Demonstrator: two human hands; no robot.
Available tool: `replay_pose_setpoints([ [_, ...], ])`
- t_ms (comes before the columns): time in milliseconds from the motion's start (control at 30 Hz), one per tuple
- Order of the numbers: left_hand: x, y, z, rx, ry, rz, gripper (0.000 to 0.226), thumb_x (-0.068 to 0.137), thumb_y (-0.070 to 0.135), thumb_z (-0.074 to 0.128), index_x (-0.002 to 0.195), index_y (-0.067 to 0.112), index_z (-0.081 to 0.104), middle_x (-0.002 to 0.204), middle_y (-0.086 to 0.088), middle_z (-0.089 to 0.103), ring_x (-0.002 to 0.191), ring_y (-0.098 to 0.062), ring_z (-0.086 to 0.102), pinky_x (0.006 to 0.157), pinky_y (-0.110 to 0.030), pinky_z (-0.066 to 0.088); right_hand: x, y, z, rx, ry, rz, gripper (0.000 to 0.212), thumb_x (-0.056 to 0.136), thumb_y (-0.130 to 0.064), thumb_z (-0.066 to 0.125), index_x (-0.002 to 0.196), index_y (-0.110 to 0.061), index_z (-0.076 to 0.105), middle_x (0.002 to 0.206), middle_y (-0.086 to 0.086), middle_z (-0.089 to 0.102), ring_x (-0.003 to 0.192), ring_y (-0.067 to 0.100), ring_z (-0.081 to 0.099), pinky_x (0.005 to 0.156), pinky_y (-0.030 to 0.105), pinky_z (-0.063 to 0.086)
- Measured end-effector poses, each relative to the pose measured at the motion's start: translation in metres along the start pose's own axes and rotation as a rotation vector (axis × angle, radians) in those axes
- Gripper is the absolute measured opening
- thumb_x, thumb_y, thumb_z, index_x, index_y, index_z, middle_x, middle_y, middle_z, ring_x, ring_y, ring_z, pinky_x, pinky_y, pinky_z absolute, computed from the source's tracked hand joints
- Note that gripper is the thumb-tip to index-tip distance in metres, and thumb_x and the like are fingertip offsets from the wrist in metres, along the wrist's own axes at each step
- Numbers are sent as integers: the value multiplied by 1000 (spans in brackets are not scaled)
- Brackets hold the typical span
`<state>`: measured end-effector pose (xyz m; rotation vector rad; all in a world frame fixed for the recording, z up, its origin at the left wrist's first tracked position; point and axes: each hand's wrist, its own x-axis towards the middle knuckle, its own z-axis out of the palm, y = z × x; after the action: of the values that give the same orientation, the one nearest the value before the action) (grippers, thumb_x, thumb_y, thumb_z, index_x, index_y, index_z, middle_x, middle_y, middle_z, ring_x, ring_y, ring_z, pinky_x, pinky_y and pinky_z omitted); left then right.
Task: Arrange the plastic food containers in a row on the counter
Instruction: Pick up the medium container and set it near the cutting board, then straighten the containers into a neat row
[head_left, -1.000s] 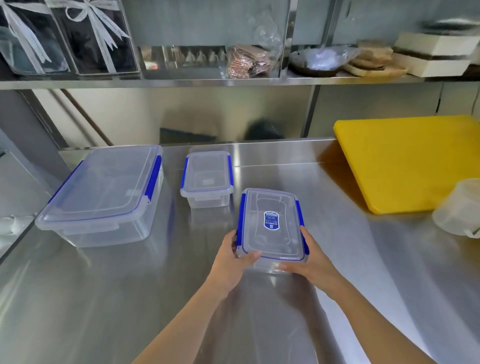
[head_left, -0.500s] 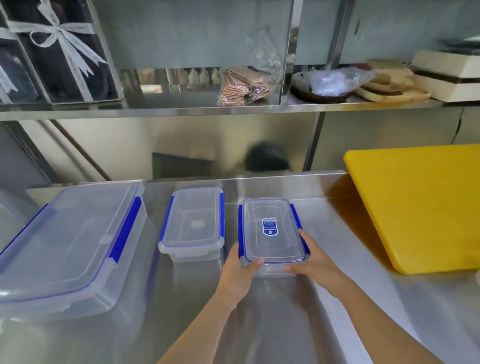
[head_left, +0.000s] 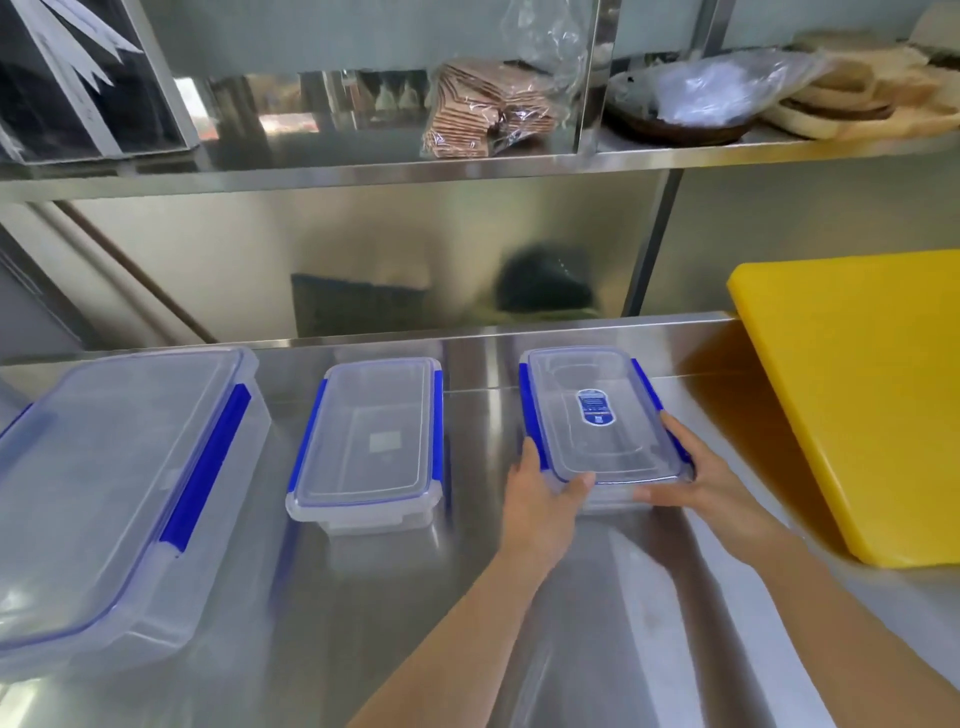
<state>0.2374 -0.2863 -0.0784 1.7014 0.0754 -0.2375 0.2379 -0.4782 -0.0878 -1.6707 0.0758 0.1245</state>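
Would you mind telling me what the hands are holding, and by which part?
Both hold the labelled container at its near end: left hand at the near-left corner, right hand at the near-right corner.

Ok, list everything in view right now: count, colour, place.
large container: 1, clear with blue clips, counter left
middle container: 1, clear with blue clips, counter centre
labelled container: 1, clear with blue clips, right of centre, held at near end
counter: 1, steel
cutting board: 1, yellow, counter right
shelf: 1, steel, above counter
brown packets: 1 bagged bundle, shelf centre
dark box: 1, white ribbon, shelf left
left hand: on labelled container
right hand: on labelled container
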Motion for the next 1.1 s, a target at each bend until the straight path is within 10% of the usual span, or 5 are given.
replay_pose_setpoints([
  [233, 15, 4, 79, 38, -53, -55, 72, 82, 31, 69, 142, 26, 31, 137, -3, 48, 120, -19, 53, 102, -38, 48, -11, -2, -72, -27, 41, 24, 81, 40, -28, 89, 107, -54, 52, 98, -39, 65, 90, -16, 61, 64, 7, 51],
  [467, 17, 12, 83, 72, -66, -65, 82, 78, 40, 69, 145, 28, 24, 144, 2, 41, 125, -19, 49, 102, -38, 46, -11, 12, -92, -10, 54, 81, 103, 52, -22, 84, 142, -31, 36, 144, -4, 45, 130, 21, 44, 107, 47, 39],
  [733, 8, 29, -68, 373, 373, 219, 66, 84, 50, 56, 140, 24, 36, 143, 1, 46, 130, -19, 44, 105, -33, 34, -7, -26, -32, -153, 752, -316, 55, 79, -46, 62, 128, -24, 49, 128, -6, 51, 102, -7, 50, 80, 4, 40],
  [867, 14, 8, -171, 537, 576, 93, 61, 87, 51, 49, 138, 19, 37, 137, -7, 51, 124, -28, 49, 99, -41, 39, 14, -42, 70, -255, 554, -305, 43, 86, -40, 62, 125, -28, 48, 121, -11, 51, 104, -1, 54, 83, 9, 43],
  [1100, 15, -26, -226, 325, 407, -138, 76, 88, 50, 51, 150, 21, 18, 157, -5, 27, 142, -27, 30, 114, -50, 28, 37, -38, 211, -141, -17, 45, 82, 86, -51, 56, 150, -24, 13, 156, -1, 18, 142, 18, 23, 112, 37, 26],
])
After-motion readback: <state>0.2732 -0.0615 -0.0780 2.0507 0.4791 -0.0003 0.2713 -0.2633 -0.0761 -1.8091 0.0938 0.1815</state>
